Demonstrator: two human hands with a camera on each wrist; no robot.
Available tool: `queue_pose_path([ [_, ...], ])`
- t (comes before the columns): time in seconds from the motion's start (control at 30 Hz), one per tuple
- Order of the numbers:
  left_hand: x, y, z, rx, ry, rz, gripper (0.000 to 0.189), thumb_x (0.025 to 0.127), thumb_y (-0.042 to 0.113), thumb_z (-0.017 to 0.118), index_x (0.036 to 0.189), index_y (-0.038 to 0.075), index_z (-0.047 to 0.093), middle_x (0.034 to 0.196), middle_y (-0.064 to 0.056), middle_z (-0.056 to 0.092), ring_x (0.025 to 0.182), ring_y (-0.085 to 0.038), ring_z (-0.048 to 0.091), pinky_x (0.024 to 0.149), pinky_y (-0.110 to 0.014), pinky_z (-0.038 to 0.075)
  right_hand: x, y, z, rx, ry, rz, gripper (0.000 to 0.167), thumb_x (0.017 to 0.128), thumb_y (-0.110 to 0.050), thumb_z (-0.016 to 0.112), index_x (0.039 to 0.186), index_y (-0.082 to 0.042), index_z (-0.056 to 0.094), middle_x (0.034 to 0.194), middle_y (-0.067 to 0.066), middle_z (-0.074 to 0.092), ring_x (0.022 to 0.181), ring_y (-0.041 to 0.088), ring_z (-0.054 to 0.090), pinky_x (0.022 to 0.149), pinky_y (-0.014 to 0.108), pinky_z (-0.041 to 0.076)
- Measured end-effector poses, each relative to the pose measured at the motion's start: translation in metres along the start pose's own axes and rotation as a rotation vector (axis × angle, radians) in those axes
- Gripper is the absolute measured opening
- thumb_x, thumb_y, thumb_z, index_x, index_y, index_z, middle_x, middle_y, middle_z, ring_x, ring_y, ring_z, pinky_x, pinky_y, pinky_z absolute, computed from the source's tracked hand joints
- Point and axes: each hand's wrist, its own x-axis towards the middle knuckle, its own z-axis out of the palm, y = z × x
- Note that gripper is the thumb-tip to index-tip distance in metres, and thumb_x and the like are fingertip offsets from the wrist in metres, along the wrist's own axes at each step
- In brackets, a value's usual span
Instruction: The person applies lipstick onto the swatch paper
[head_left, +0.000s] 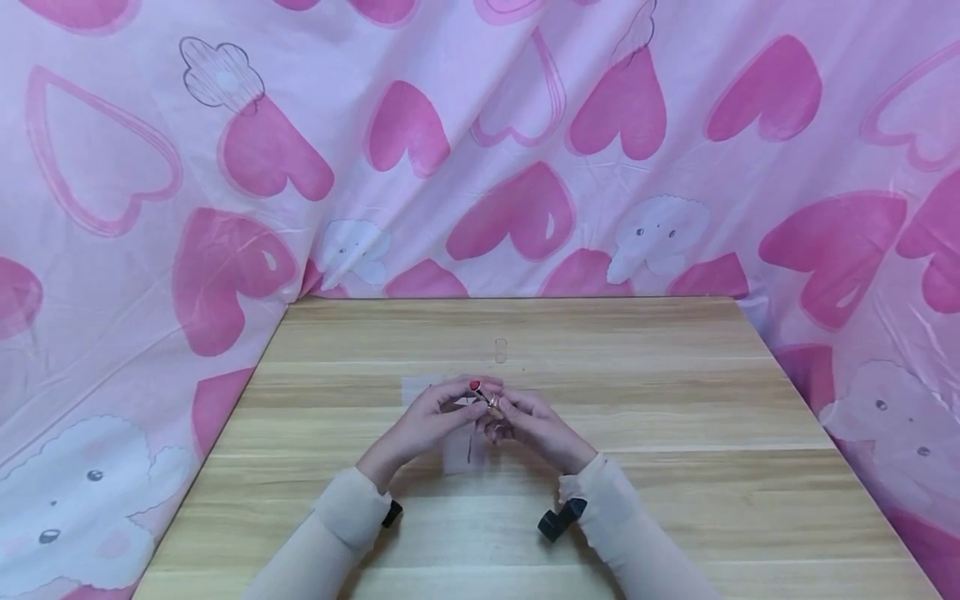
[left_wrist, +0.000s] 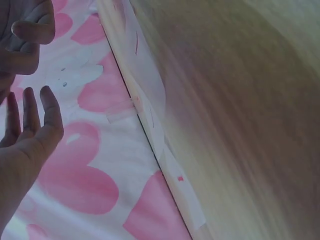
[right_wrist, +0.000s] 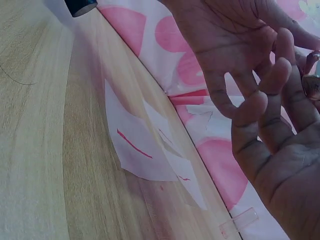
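In the head view, a lipstick (head_left: 476,387) with a red tip, a dark stem and a gold-coloured lower part is held up above the table, tilted, between both hands. My right hand (head_left: 540,425) pinches the gold-coloured part between thumb and fingers. From the other side my left hand (head_left: 427,417) holds it, thumb against the lower part and fingers curving behind the tip. At the right edge of the right wrist view, only the gold-coloured part (right_wrist: 312,86) shows. Beneath the hands lie white paper pieces (right_wrist: 132,142) bearing red strokes.
A small clear, cap-like piece (head_left: 501,351) lies on the wooden table (head_left: 712,467) beyond the hands. Pink heart-patterned cloth (head_left: 510,208) hangs along the back and both sides. Black straps (head_left: 561,520) hang at the wrists.
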Motion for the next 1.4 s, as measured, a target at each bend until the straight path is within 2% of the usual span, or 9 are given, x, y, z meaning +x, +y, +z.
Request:
queue_pose_path([
  [0.13, 0.0014, -0.0010, -0.0002, -0.093, -0.033, -0.019, 0.034, 0.102, 0.019, 0.062, 0.135, 0.013, 0.064, 0.146, 0.001, 0.055, 0.134, -0.023, 0.051, 0.109, -0.043, 0.043, 0.0010, 0.0013, -0.0003, 0.013, -0.087, -0.007, 0.033, 0.111, -0.021, 0.036, 0.122, -0.015, 0.066, 0.107, 0.007, 0.070, 0.096, 0.016, 0.063, 0.085, 0.033, 0.050],
  [0.23, 0.0021, -0.0014, -0.0004, -0.136, -0.052, -0.027, 0.037, 0.101, 0.020, 0.062, 0.136, 0.007, 0.062, 0.147, 0.000, 0.054, 0.135, -0.024, 0.050, 0.110, -0.042, 0.042, 0.0012, 0.0022, -0.0007, 0.037, -0.146, -0.003, 0.034, 0.111, -0.023, 0.034, 0.124, -0.018, 0.065, 0.106, 0.004, 0.070, 0.096, 0.015, 0.063, 0.086, 0.032, 0.049],
  [0.37, 0.0028, -0.0009, -0.0002, -0.161, -0.064, -0.032, 0.037, 0.101, 0.021, 0.063, 0.132, 0.002, 0.064, 0.148, 0.000, 0.054, 0.137, -0.023, 0.049, 0.111, -0.041, 0.041, 0.0012, 0.0030, -0.0006, 0.069, -0.200, -0.009, 0.033, 0.111, -0.022, 0.033, 0.126, -0.014, 0.061, 0.104, 0.004, 0.069, 0.095, 0.015, 0.062, 0.086, 0.032, 0.049],
  [0.5, 0.0025, -0.0011, 0.0008, -0.168, -0.056, -0.024, 0.033, 0.100, 0.019, 0.064, 0.129, 0.003, 0.067, 0.147, -0.002, 0.054, 0.135, -0.026, 0.050, 0.109, -0.041, 0.043, 0.0011, 0.0035, -0.0003, 0.071, -0.191, -0.004, 0.031, 0.110, -0.017, 0.034, 0.126, -0.011, 0.060, 0.103, 0.004, 0.068, 0.093, 0.015, 0.062, 0.086, 0.032, 0.049],
  [0.7, 0.0020, -0.0040, 0.0041, -0.201, -0.019, 0.023, 0.022, 0.098, 0.012, 0.066, 0.116, 0.001, 0.071, 0.143, -0.010, 0.056, 0.131, -0.032, 0.052, 0.106, -0.041, 0.045, 0.0013, 0.0026, 0.0001, 0.040, -0.153, 0.010, 0.030, 0.109, -0.017, 0.037, 0.125, -0.008, 0.061, 0.102, 0.004, 0.067, 0.093, 0.017, 0.062, 0.083, 0.030, 0.049],
  [0.83, 0.0020, -0.0051, 0.0055, -0.220, -0.003, 0.044, 0.021, 0.097, 0.010, 0.067, 0.115, 0.000, 0.071, 0.142, -0.012, 0.056, 0.130, -0.034, 0.052, 0.103, -0.042, 0.046, 0.0013, 0.0022, -0.0001, 0.034, -0.153, 0.008, 0.031, 0.109, -0.019, 0.038, 0.129, -0.010, 0.060, 0.102, 0.003, 0.066, 0.093, 0.016, 0.061, 0.083, 0.031, 0.049],
  [1.0, 0.0024, -0.0063, 0.0065, -0.207, 0.015, 0.061, 0.022, 0.096, 0.009, 0.068, 0.114, -0.003, 0.071, 0.140, -0.014, 0.057, 0.128, -0.032, 0.053, 0.099, -0.041, 0.049, 0.0006, 0.0034, -0.0008, 0.060, -0.151, -0.007, 0.038, 0.109, -0.018, 0.040, 0.143, -0.012, 0.055, 0.103, 0.002, 0.066, 0.093, 0.015, 0.061, 0.083, 0.030, 0.049],
  [1.1, 0.0028, -0.0070, 0.0070, -0.192, 0.016, 0.072, 0.021, 0.095, 0.008, 0.068, 0.112, -0.004, 0.071, 0.139, -0.015, 0.058, 0.124, -0.031, 0.055, 0.096, -0.039, 0.052, -0.0003, 0.0043, -0.0010, 0.057, -0.145, -0.008, 0.037, 0.109, -0.017, 0.041, 0.141, -0.015, 0.058, 0.102, 0.001, 0.066, 0.093, 0.015, 0.060, 0.084, 0.031, 0.049],
  [1.4, 0.0020, -0.0060, 0.0085, -0.166, 0.041, 0.089, 0.023, 0.093, 0.010, 0.071, 0.112, -0.003, 0.073, 0.135, -0.015, 0.060, 0.130, -0.031, 0.050, 0.106, -0.042, 0.044, -0.0036, 0.0030, 0.0006, -0.014, -0.112, -0.008, 0.036, 0.108, -0.019, 0.044, 0.142, -0.014, 0.057, 0.101, 0.004, 0.063, 0.091, 0.015, 0.060, 0.083, 0.032, 0.050],
])
